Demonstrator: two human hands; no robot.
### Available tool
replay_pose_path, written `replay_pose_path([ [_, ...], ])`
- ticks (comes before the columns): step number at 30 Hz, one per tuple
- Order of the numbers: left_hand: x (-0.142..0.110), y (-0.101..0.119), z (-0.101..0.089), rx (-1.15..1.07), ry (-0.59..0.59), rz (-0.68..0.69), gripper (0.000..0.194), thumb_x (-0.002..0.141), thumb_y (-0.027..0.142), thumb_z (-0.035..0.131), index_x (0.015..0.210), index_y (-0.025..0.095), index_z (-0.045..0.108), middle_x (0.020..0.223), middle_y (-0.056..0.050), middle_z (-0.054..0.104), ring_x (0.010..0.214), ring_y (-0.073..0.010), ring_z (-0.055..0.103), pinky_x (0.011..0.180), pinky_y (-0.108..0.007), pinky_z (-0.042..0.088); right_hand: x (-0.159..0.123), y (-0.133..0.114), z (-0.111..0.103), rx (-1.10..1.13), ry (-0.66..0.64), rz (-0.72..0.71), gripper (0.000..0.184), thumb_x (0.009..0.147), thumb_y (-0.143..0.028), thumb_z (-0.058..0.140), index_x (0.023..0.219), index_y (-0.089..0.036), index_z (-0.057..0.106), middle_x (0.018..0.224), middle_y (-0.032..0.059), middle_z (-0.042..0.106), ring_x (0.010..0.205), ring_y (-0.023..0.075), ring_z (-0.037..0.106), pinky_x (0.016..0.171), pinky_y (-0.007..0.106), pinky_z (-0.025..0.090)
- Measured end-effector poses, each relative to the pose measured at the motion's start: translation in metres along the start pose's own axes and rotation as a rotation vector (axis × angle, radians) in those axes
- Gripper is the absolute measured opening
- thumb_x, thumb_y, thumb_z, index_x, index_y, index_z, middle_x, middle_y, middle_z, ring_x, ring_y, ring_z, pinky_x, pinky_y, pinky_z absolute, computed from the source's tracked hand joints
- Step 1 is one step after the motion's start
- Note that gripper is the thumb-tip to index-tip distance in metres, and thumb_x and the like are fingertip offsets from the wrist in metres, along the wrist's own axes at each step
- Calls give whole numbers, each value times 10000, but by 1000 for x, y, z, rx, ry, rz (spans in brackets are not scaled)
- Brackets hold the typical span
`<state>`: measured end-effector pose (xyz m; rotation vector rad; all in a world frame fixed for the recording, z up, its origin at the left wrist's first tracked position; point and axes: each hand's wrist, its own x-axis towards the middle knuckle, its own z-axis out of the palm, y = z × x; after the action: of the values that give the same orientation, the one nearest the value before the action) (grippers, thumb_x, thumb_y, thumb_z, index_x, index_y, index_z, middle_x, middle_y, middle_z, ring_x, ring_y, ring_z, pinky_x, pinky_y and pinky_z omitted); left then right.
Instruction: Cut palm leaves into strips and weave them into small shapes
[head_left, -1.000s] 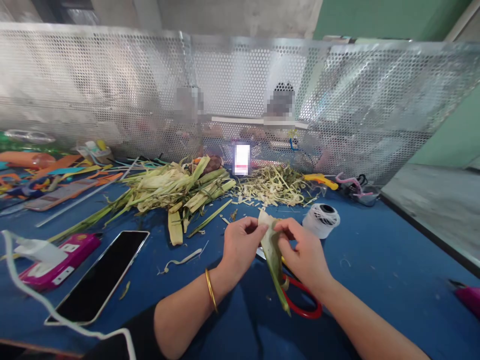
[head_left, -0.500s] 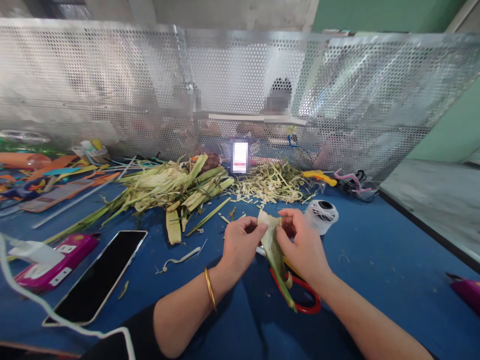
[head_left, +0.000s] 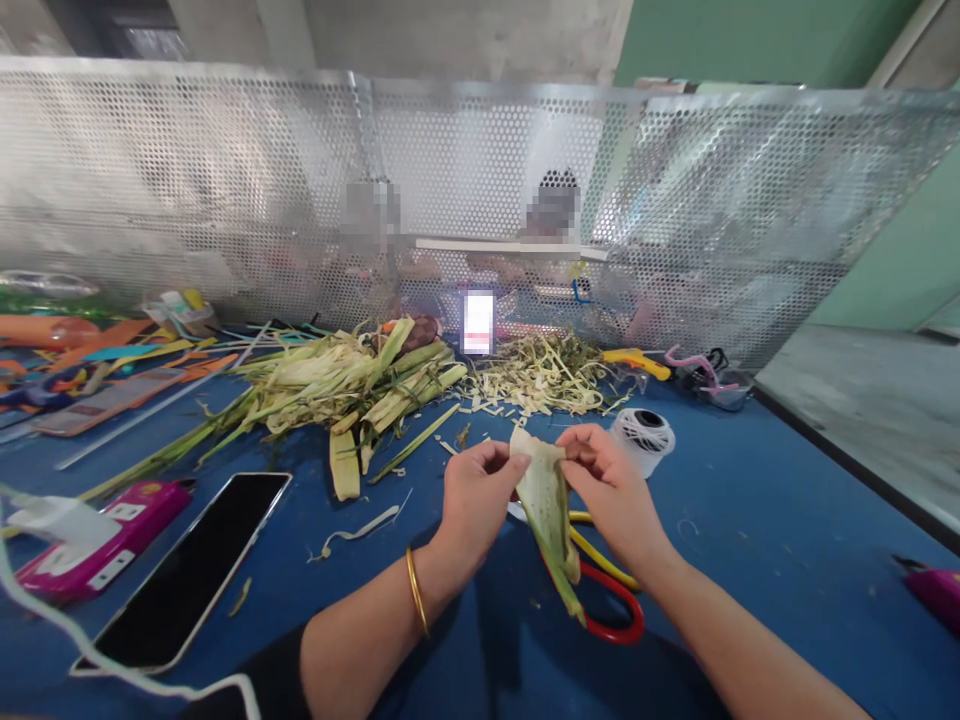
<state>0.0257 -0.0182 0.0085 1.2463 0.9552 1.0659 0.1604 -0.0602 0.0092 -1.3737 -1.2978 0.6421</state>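
Observation:
A pale green leaf strip, like a husk (head_left: 544, 490), hangs between my two hands, its narrow end pointing down towards me. My left hand (head_left: 480, 495) pinches its upper left edge between thumb and fingers. On the other side, my right hand (head_left: 611, 495) pinches the upper right edge. Beneath the husk lie scissors (head_left: 616, 632) with red and yellow handles, partly covered by it and by my right hand. Just beyond my right hand stands a spool of white thread (head_left: 645, 440).
A heap of green husks and stalks (head_left: 337, 385) lies ahead left, with shredded scraps (head_left: 536, 375) beside it. A phone (head_left: 191, 570) and a magenta power strip (head_left: 105, 545) with a white cable sit at left. Perforated metal panels (head_left: 480, 150) border the blue table's back.
The husk is spread wider between my hands, with more of its pale face showing. My right hand has moved slightly right, and more of the scissors' yellow handle shows.

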Motion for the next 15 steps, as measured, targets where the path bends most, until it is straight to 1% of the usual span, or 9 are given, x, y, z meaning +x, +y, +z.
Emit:
replay_pose_path([
  [3,1,0,0,5,14,-5,180,661,325,635,624,149,625,540,32,548,496,-88,472,493,-200,383,0,1,1,83,-28,19,292,766,-211,486,1052,-230,434,766,-13,612,596,138,546,576,266,439],
  [5,2,-1,-1,11,22,-6,181,664,326,631,638,148,632,551,28,554,509,-93,481,502,-203,391,0,1,1,95,-53,12,341,768,-193,472,1100,-233,407,796,-9,617,605,137,551,590,271,446],
  [8,3,-3,-1,31,19,12,192,672,336,621,643,146,631,545,26,543,508,-97,471,504,-210,392,-1,1,1,51,-56,-11,358,761,-168,453,1113,-236,432,834,2,614,654,141,560,598,267,446],
  [11,4,-4,-1,99,22,50,199,681,343,610,644,149,627,544,27,532,516,-99,455,505,-210,374,-1,1,1,17,-42,-22,354,765,-168,444,1112,-237,463,906,20,610,682,143,571,603,270,453],
  [13,3,-5,-1,161,27,85,194,683,340,607,631,154,620,554,30,529,532,-98,447,512,-206,359,-1,3,2,-2,-11,-10,325,776,-206,475,1100,-233,471,921,26,604,685,149,577,599,276,459],
  [15,2,-5,-1,212,23,111,194,686,338,603,616,157,612,564,32,527,544,-97,440,518,-204,349,-1,5,3,-44,25,9,269,781,-269,524,1046,-222,504,853,17,601,664,156,570,591,278,456],
])
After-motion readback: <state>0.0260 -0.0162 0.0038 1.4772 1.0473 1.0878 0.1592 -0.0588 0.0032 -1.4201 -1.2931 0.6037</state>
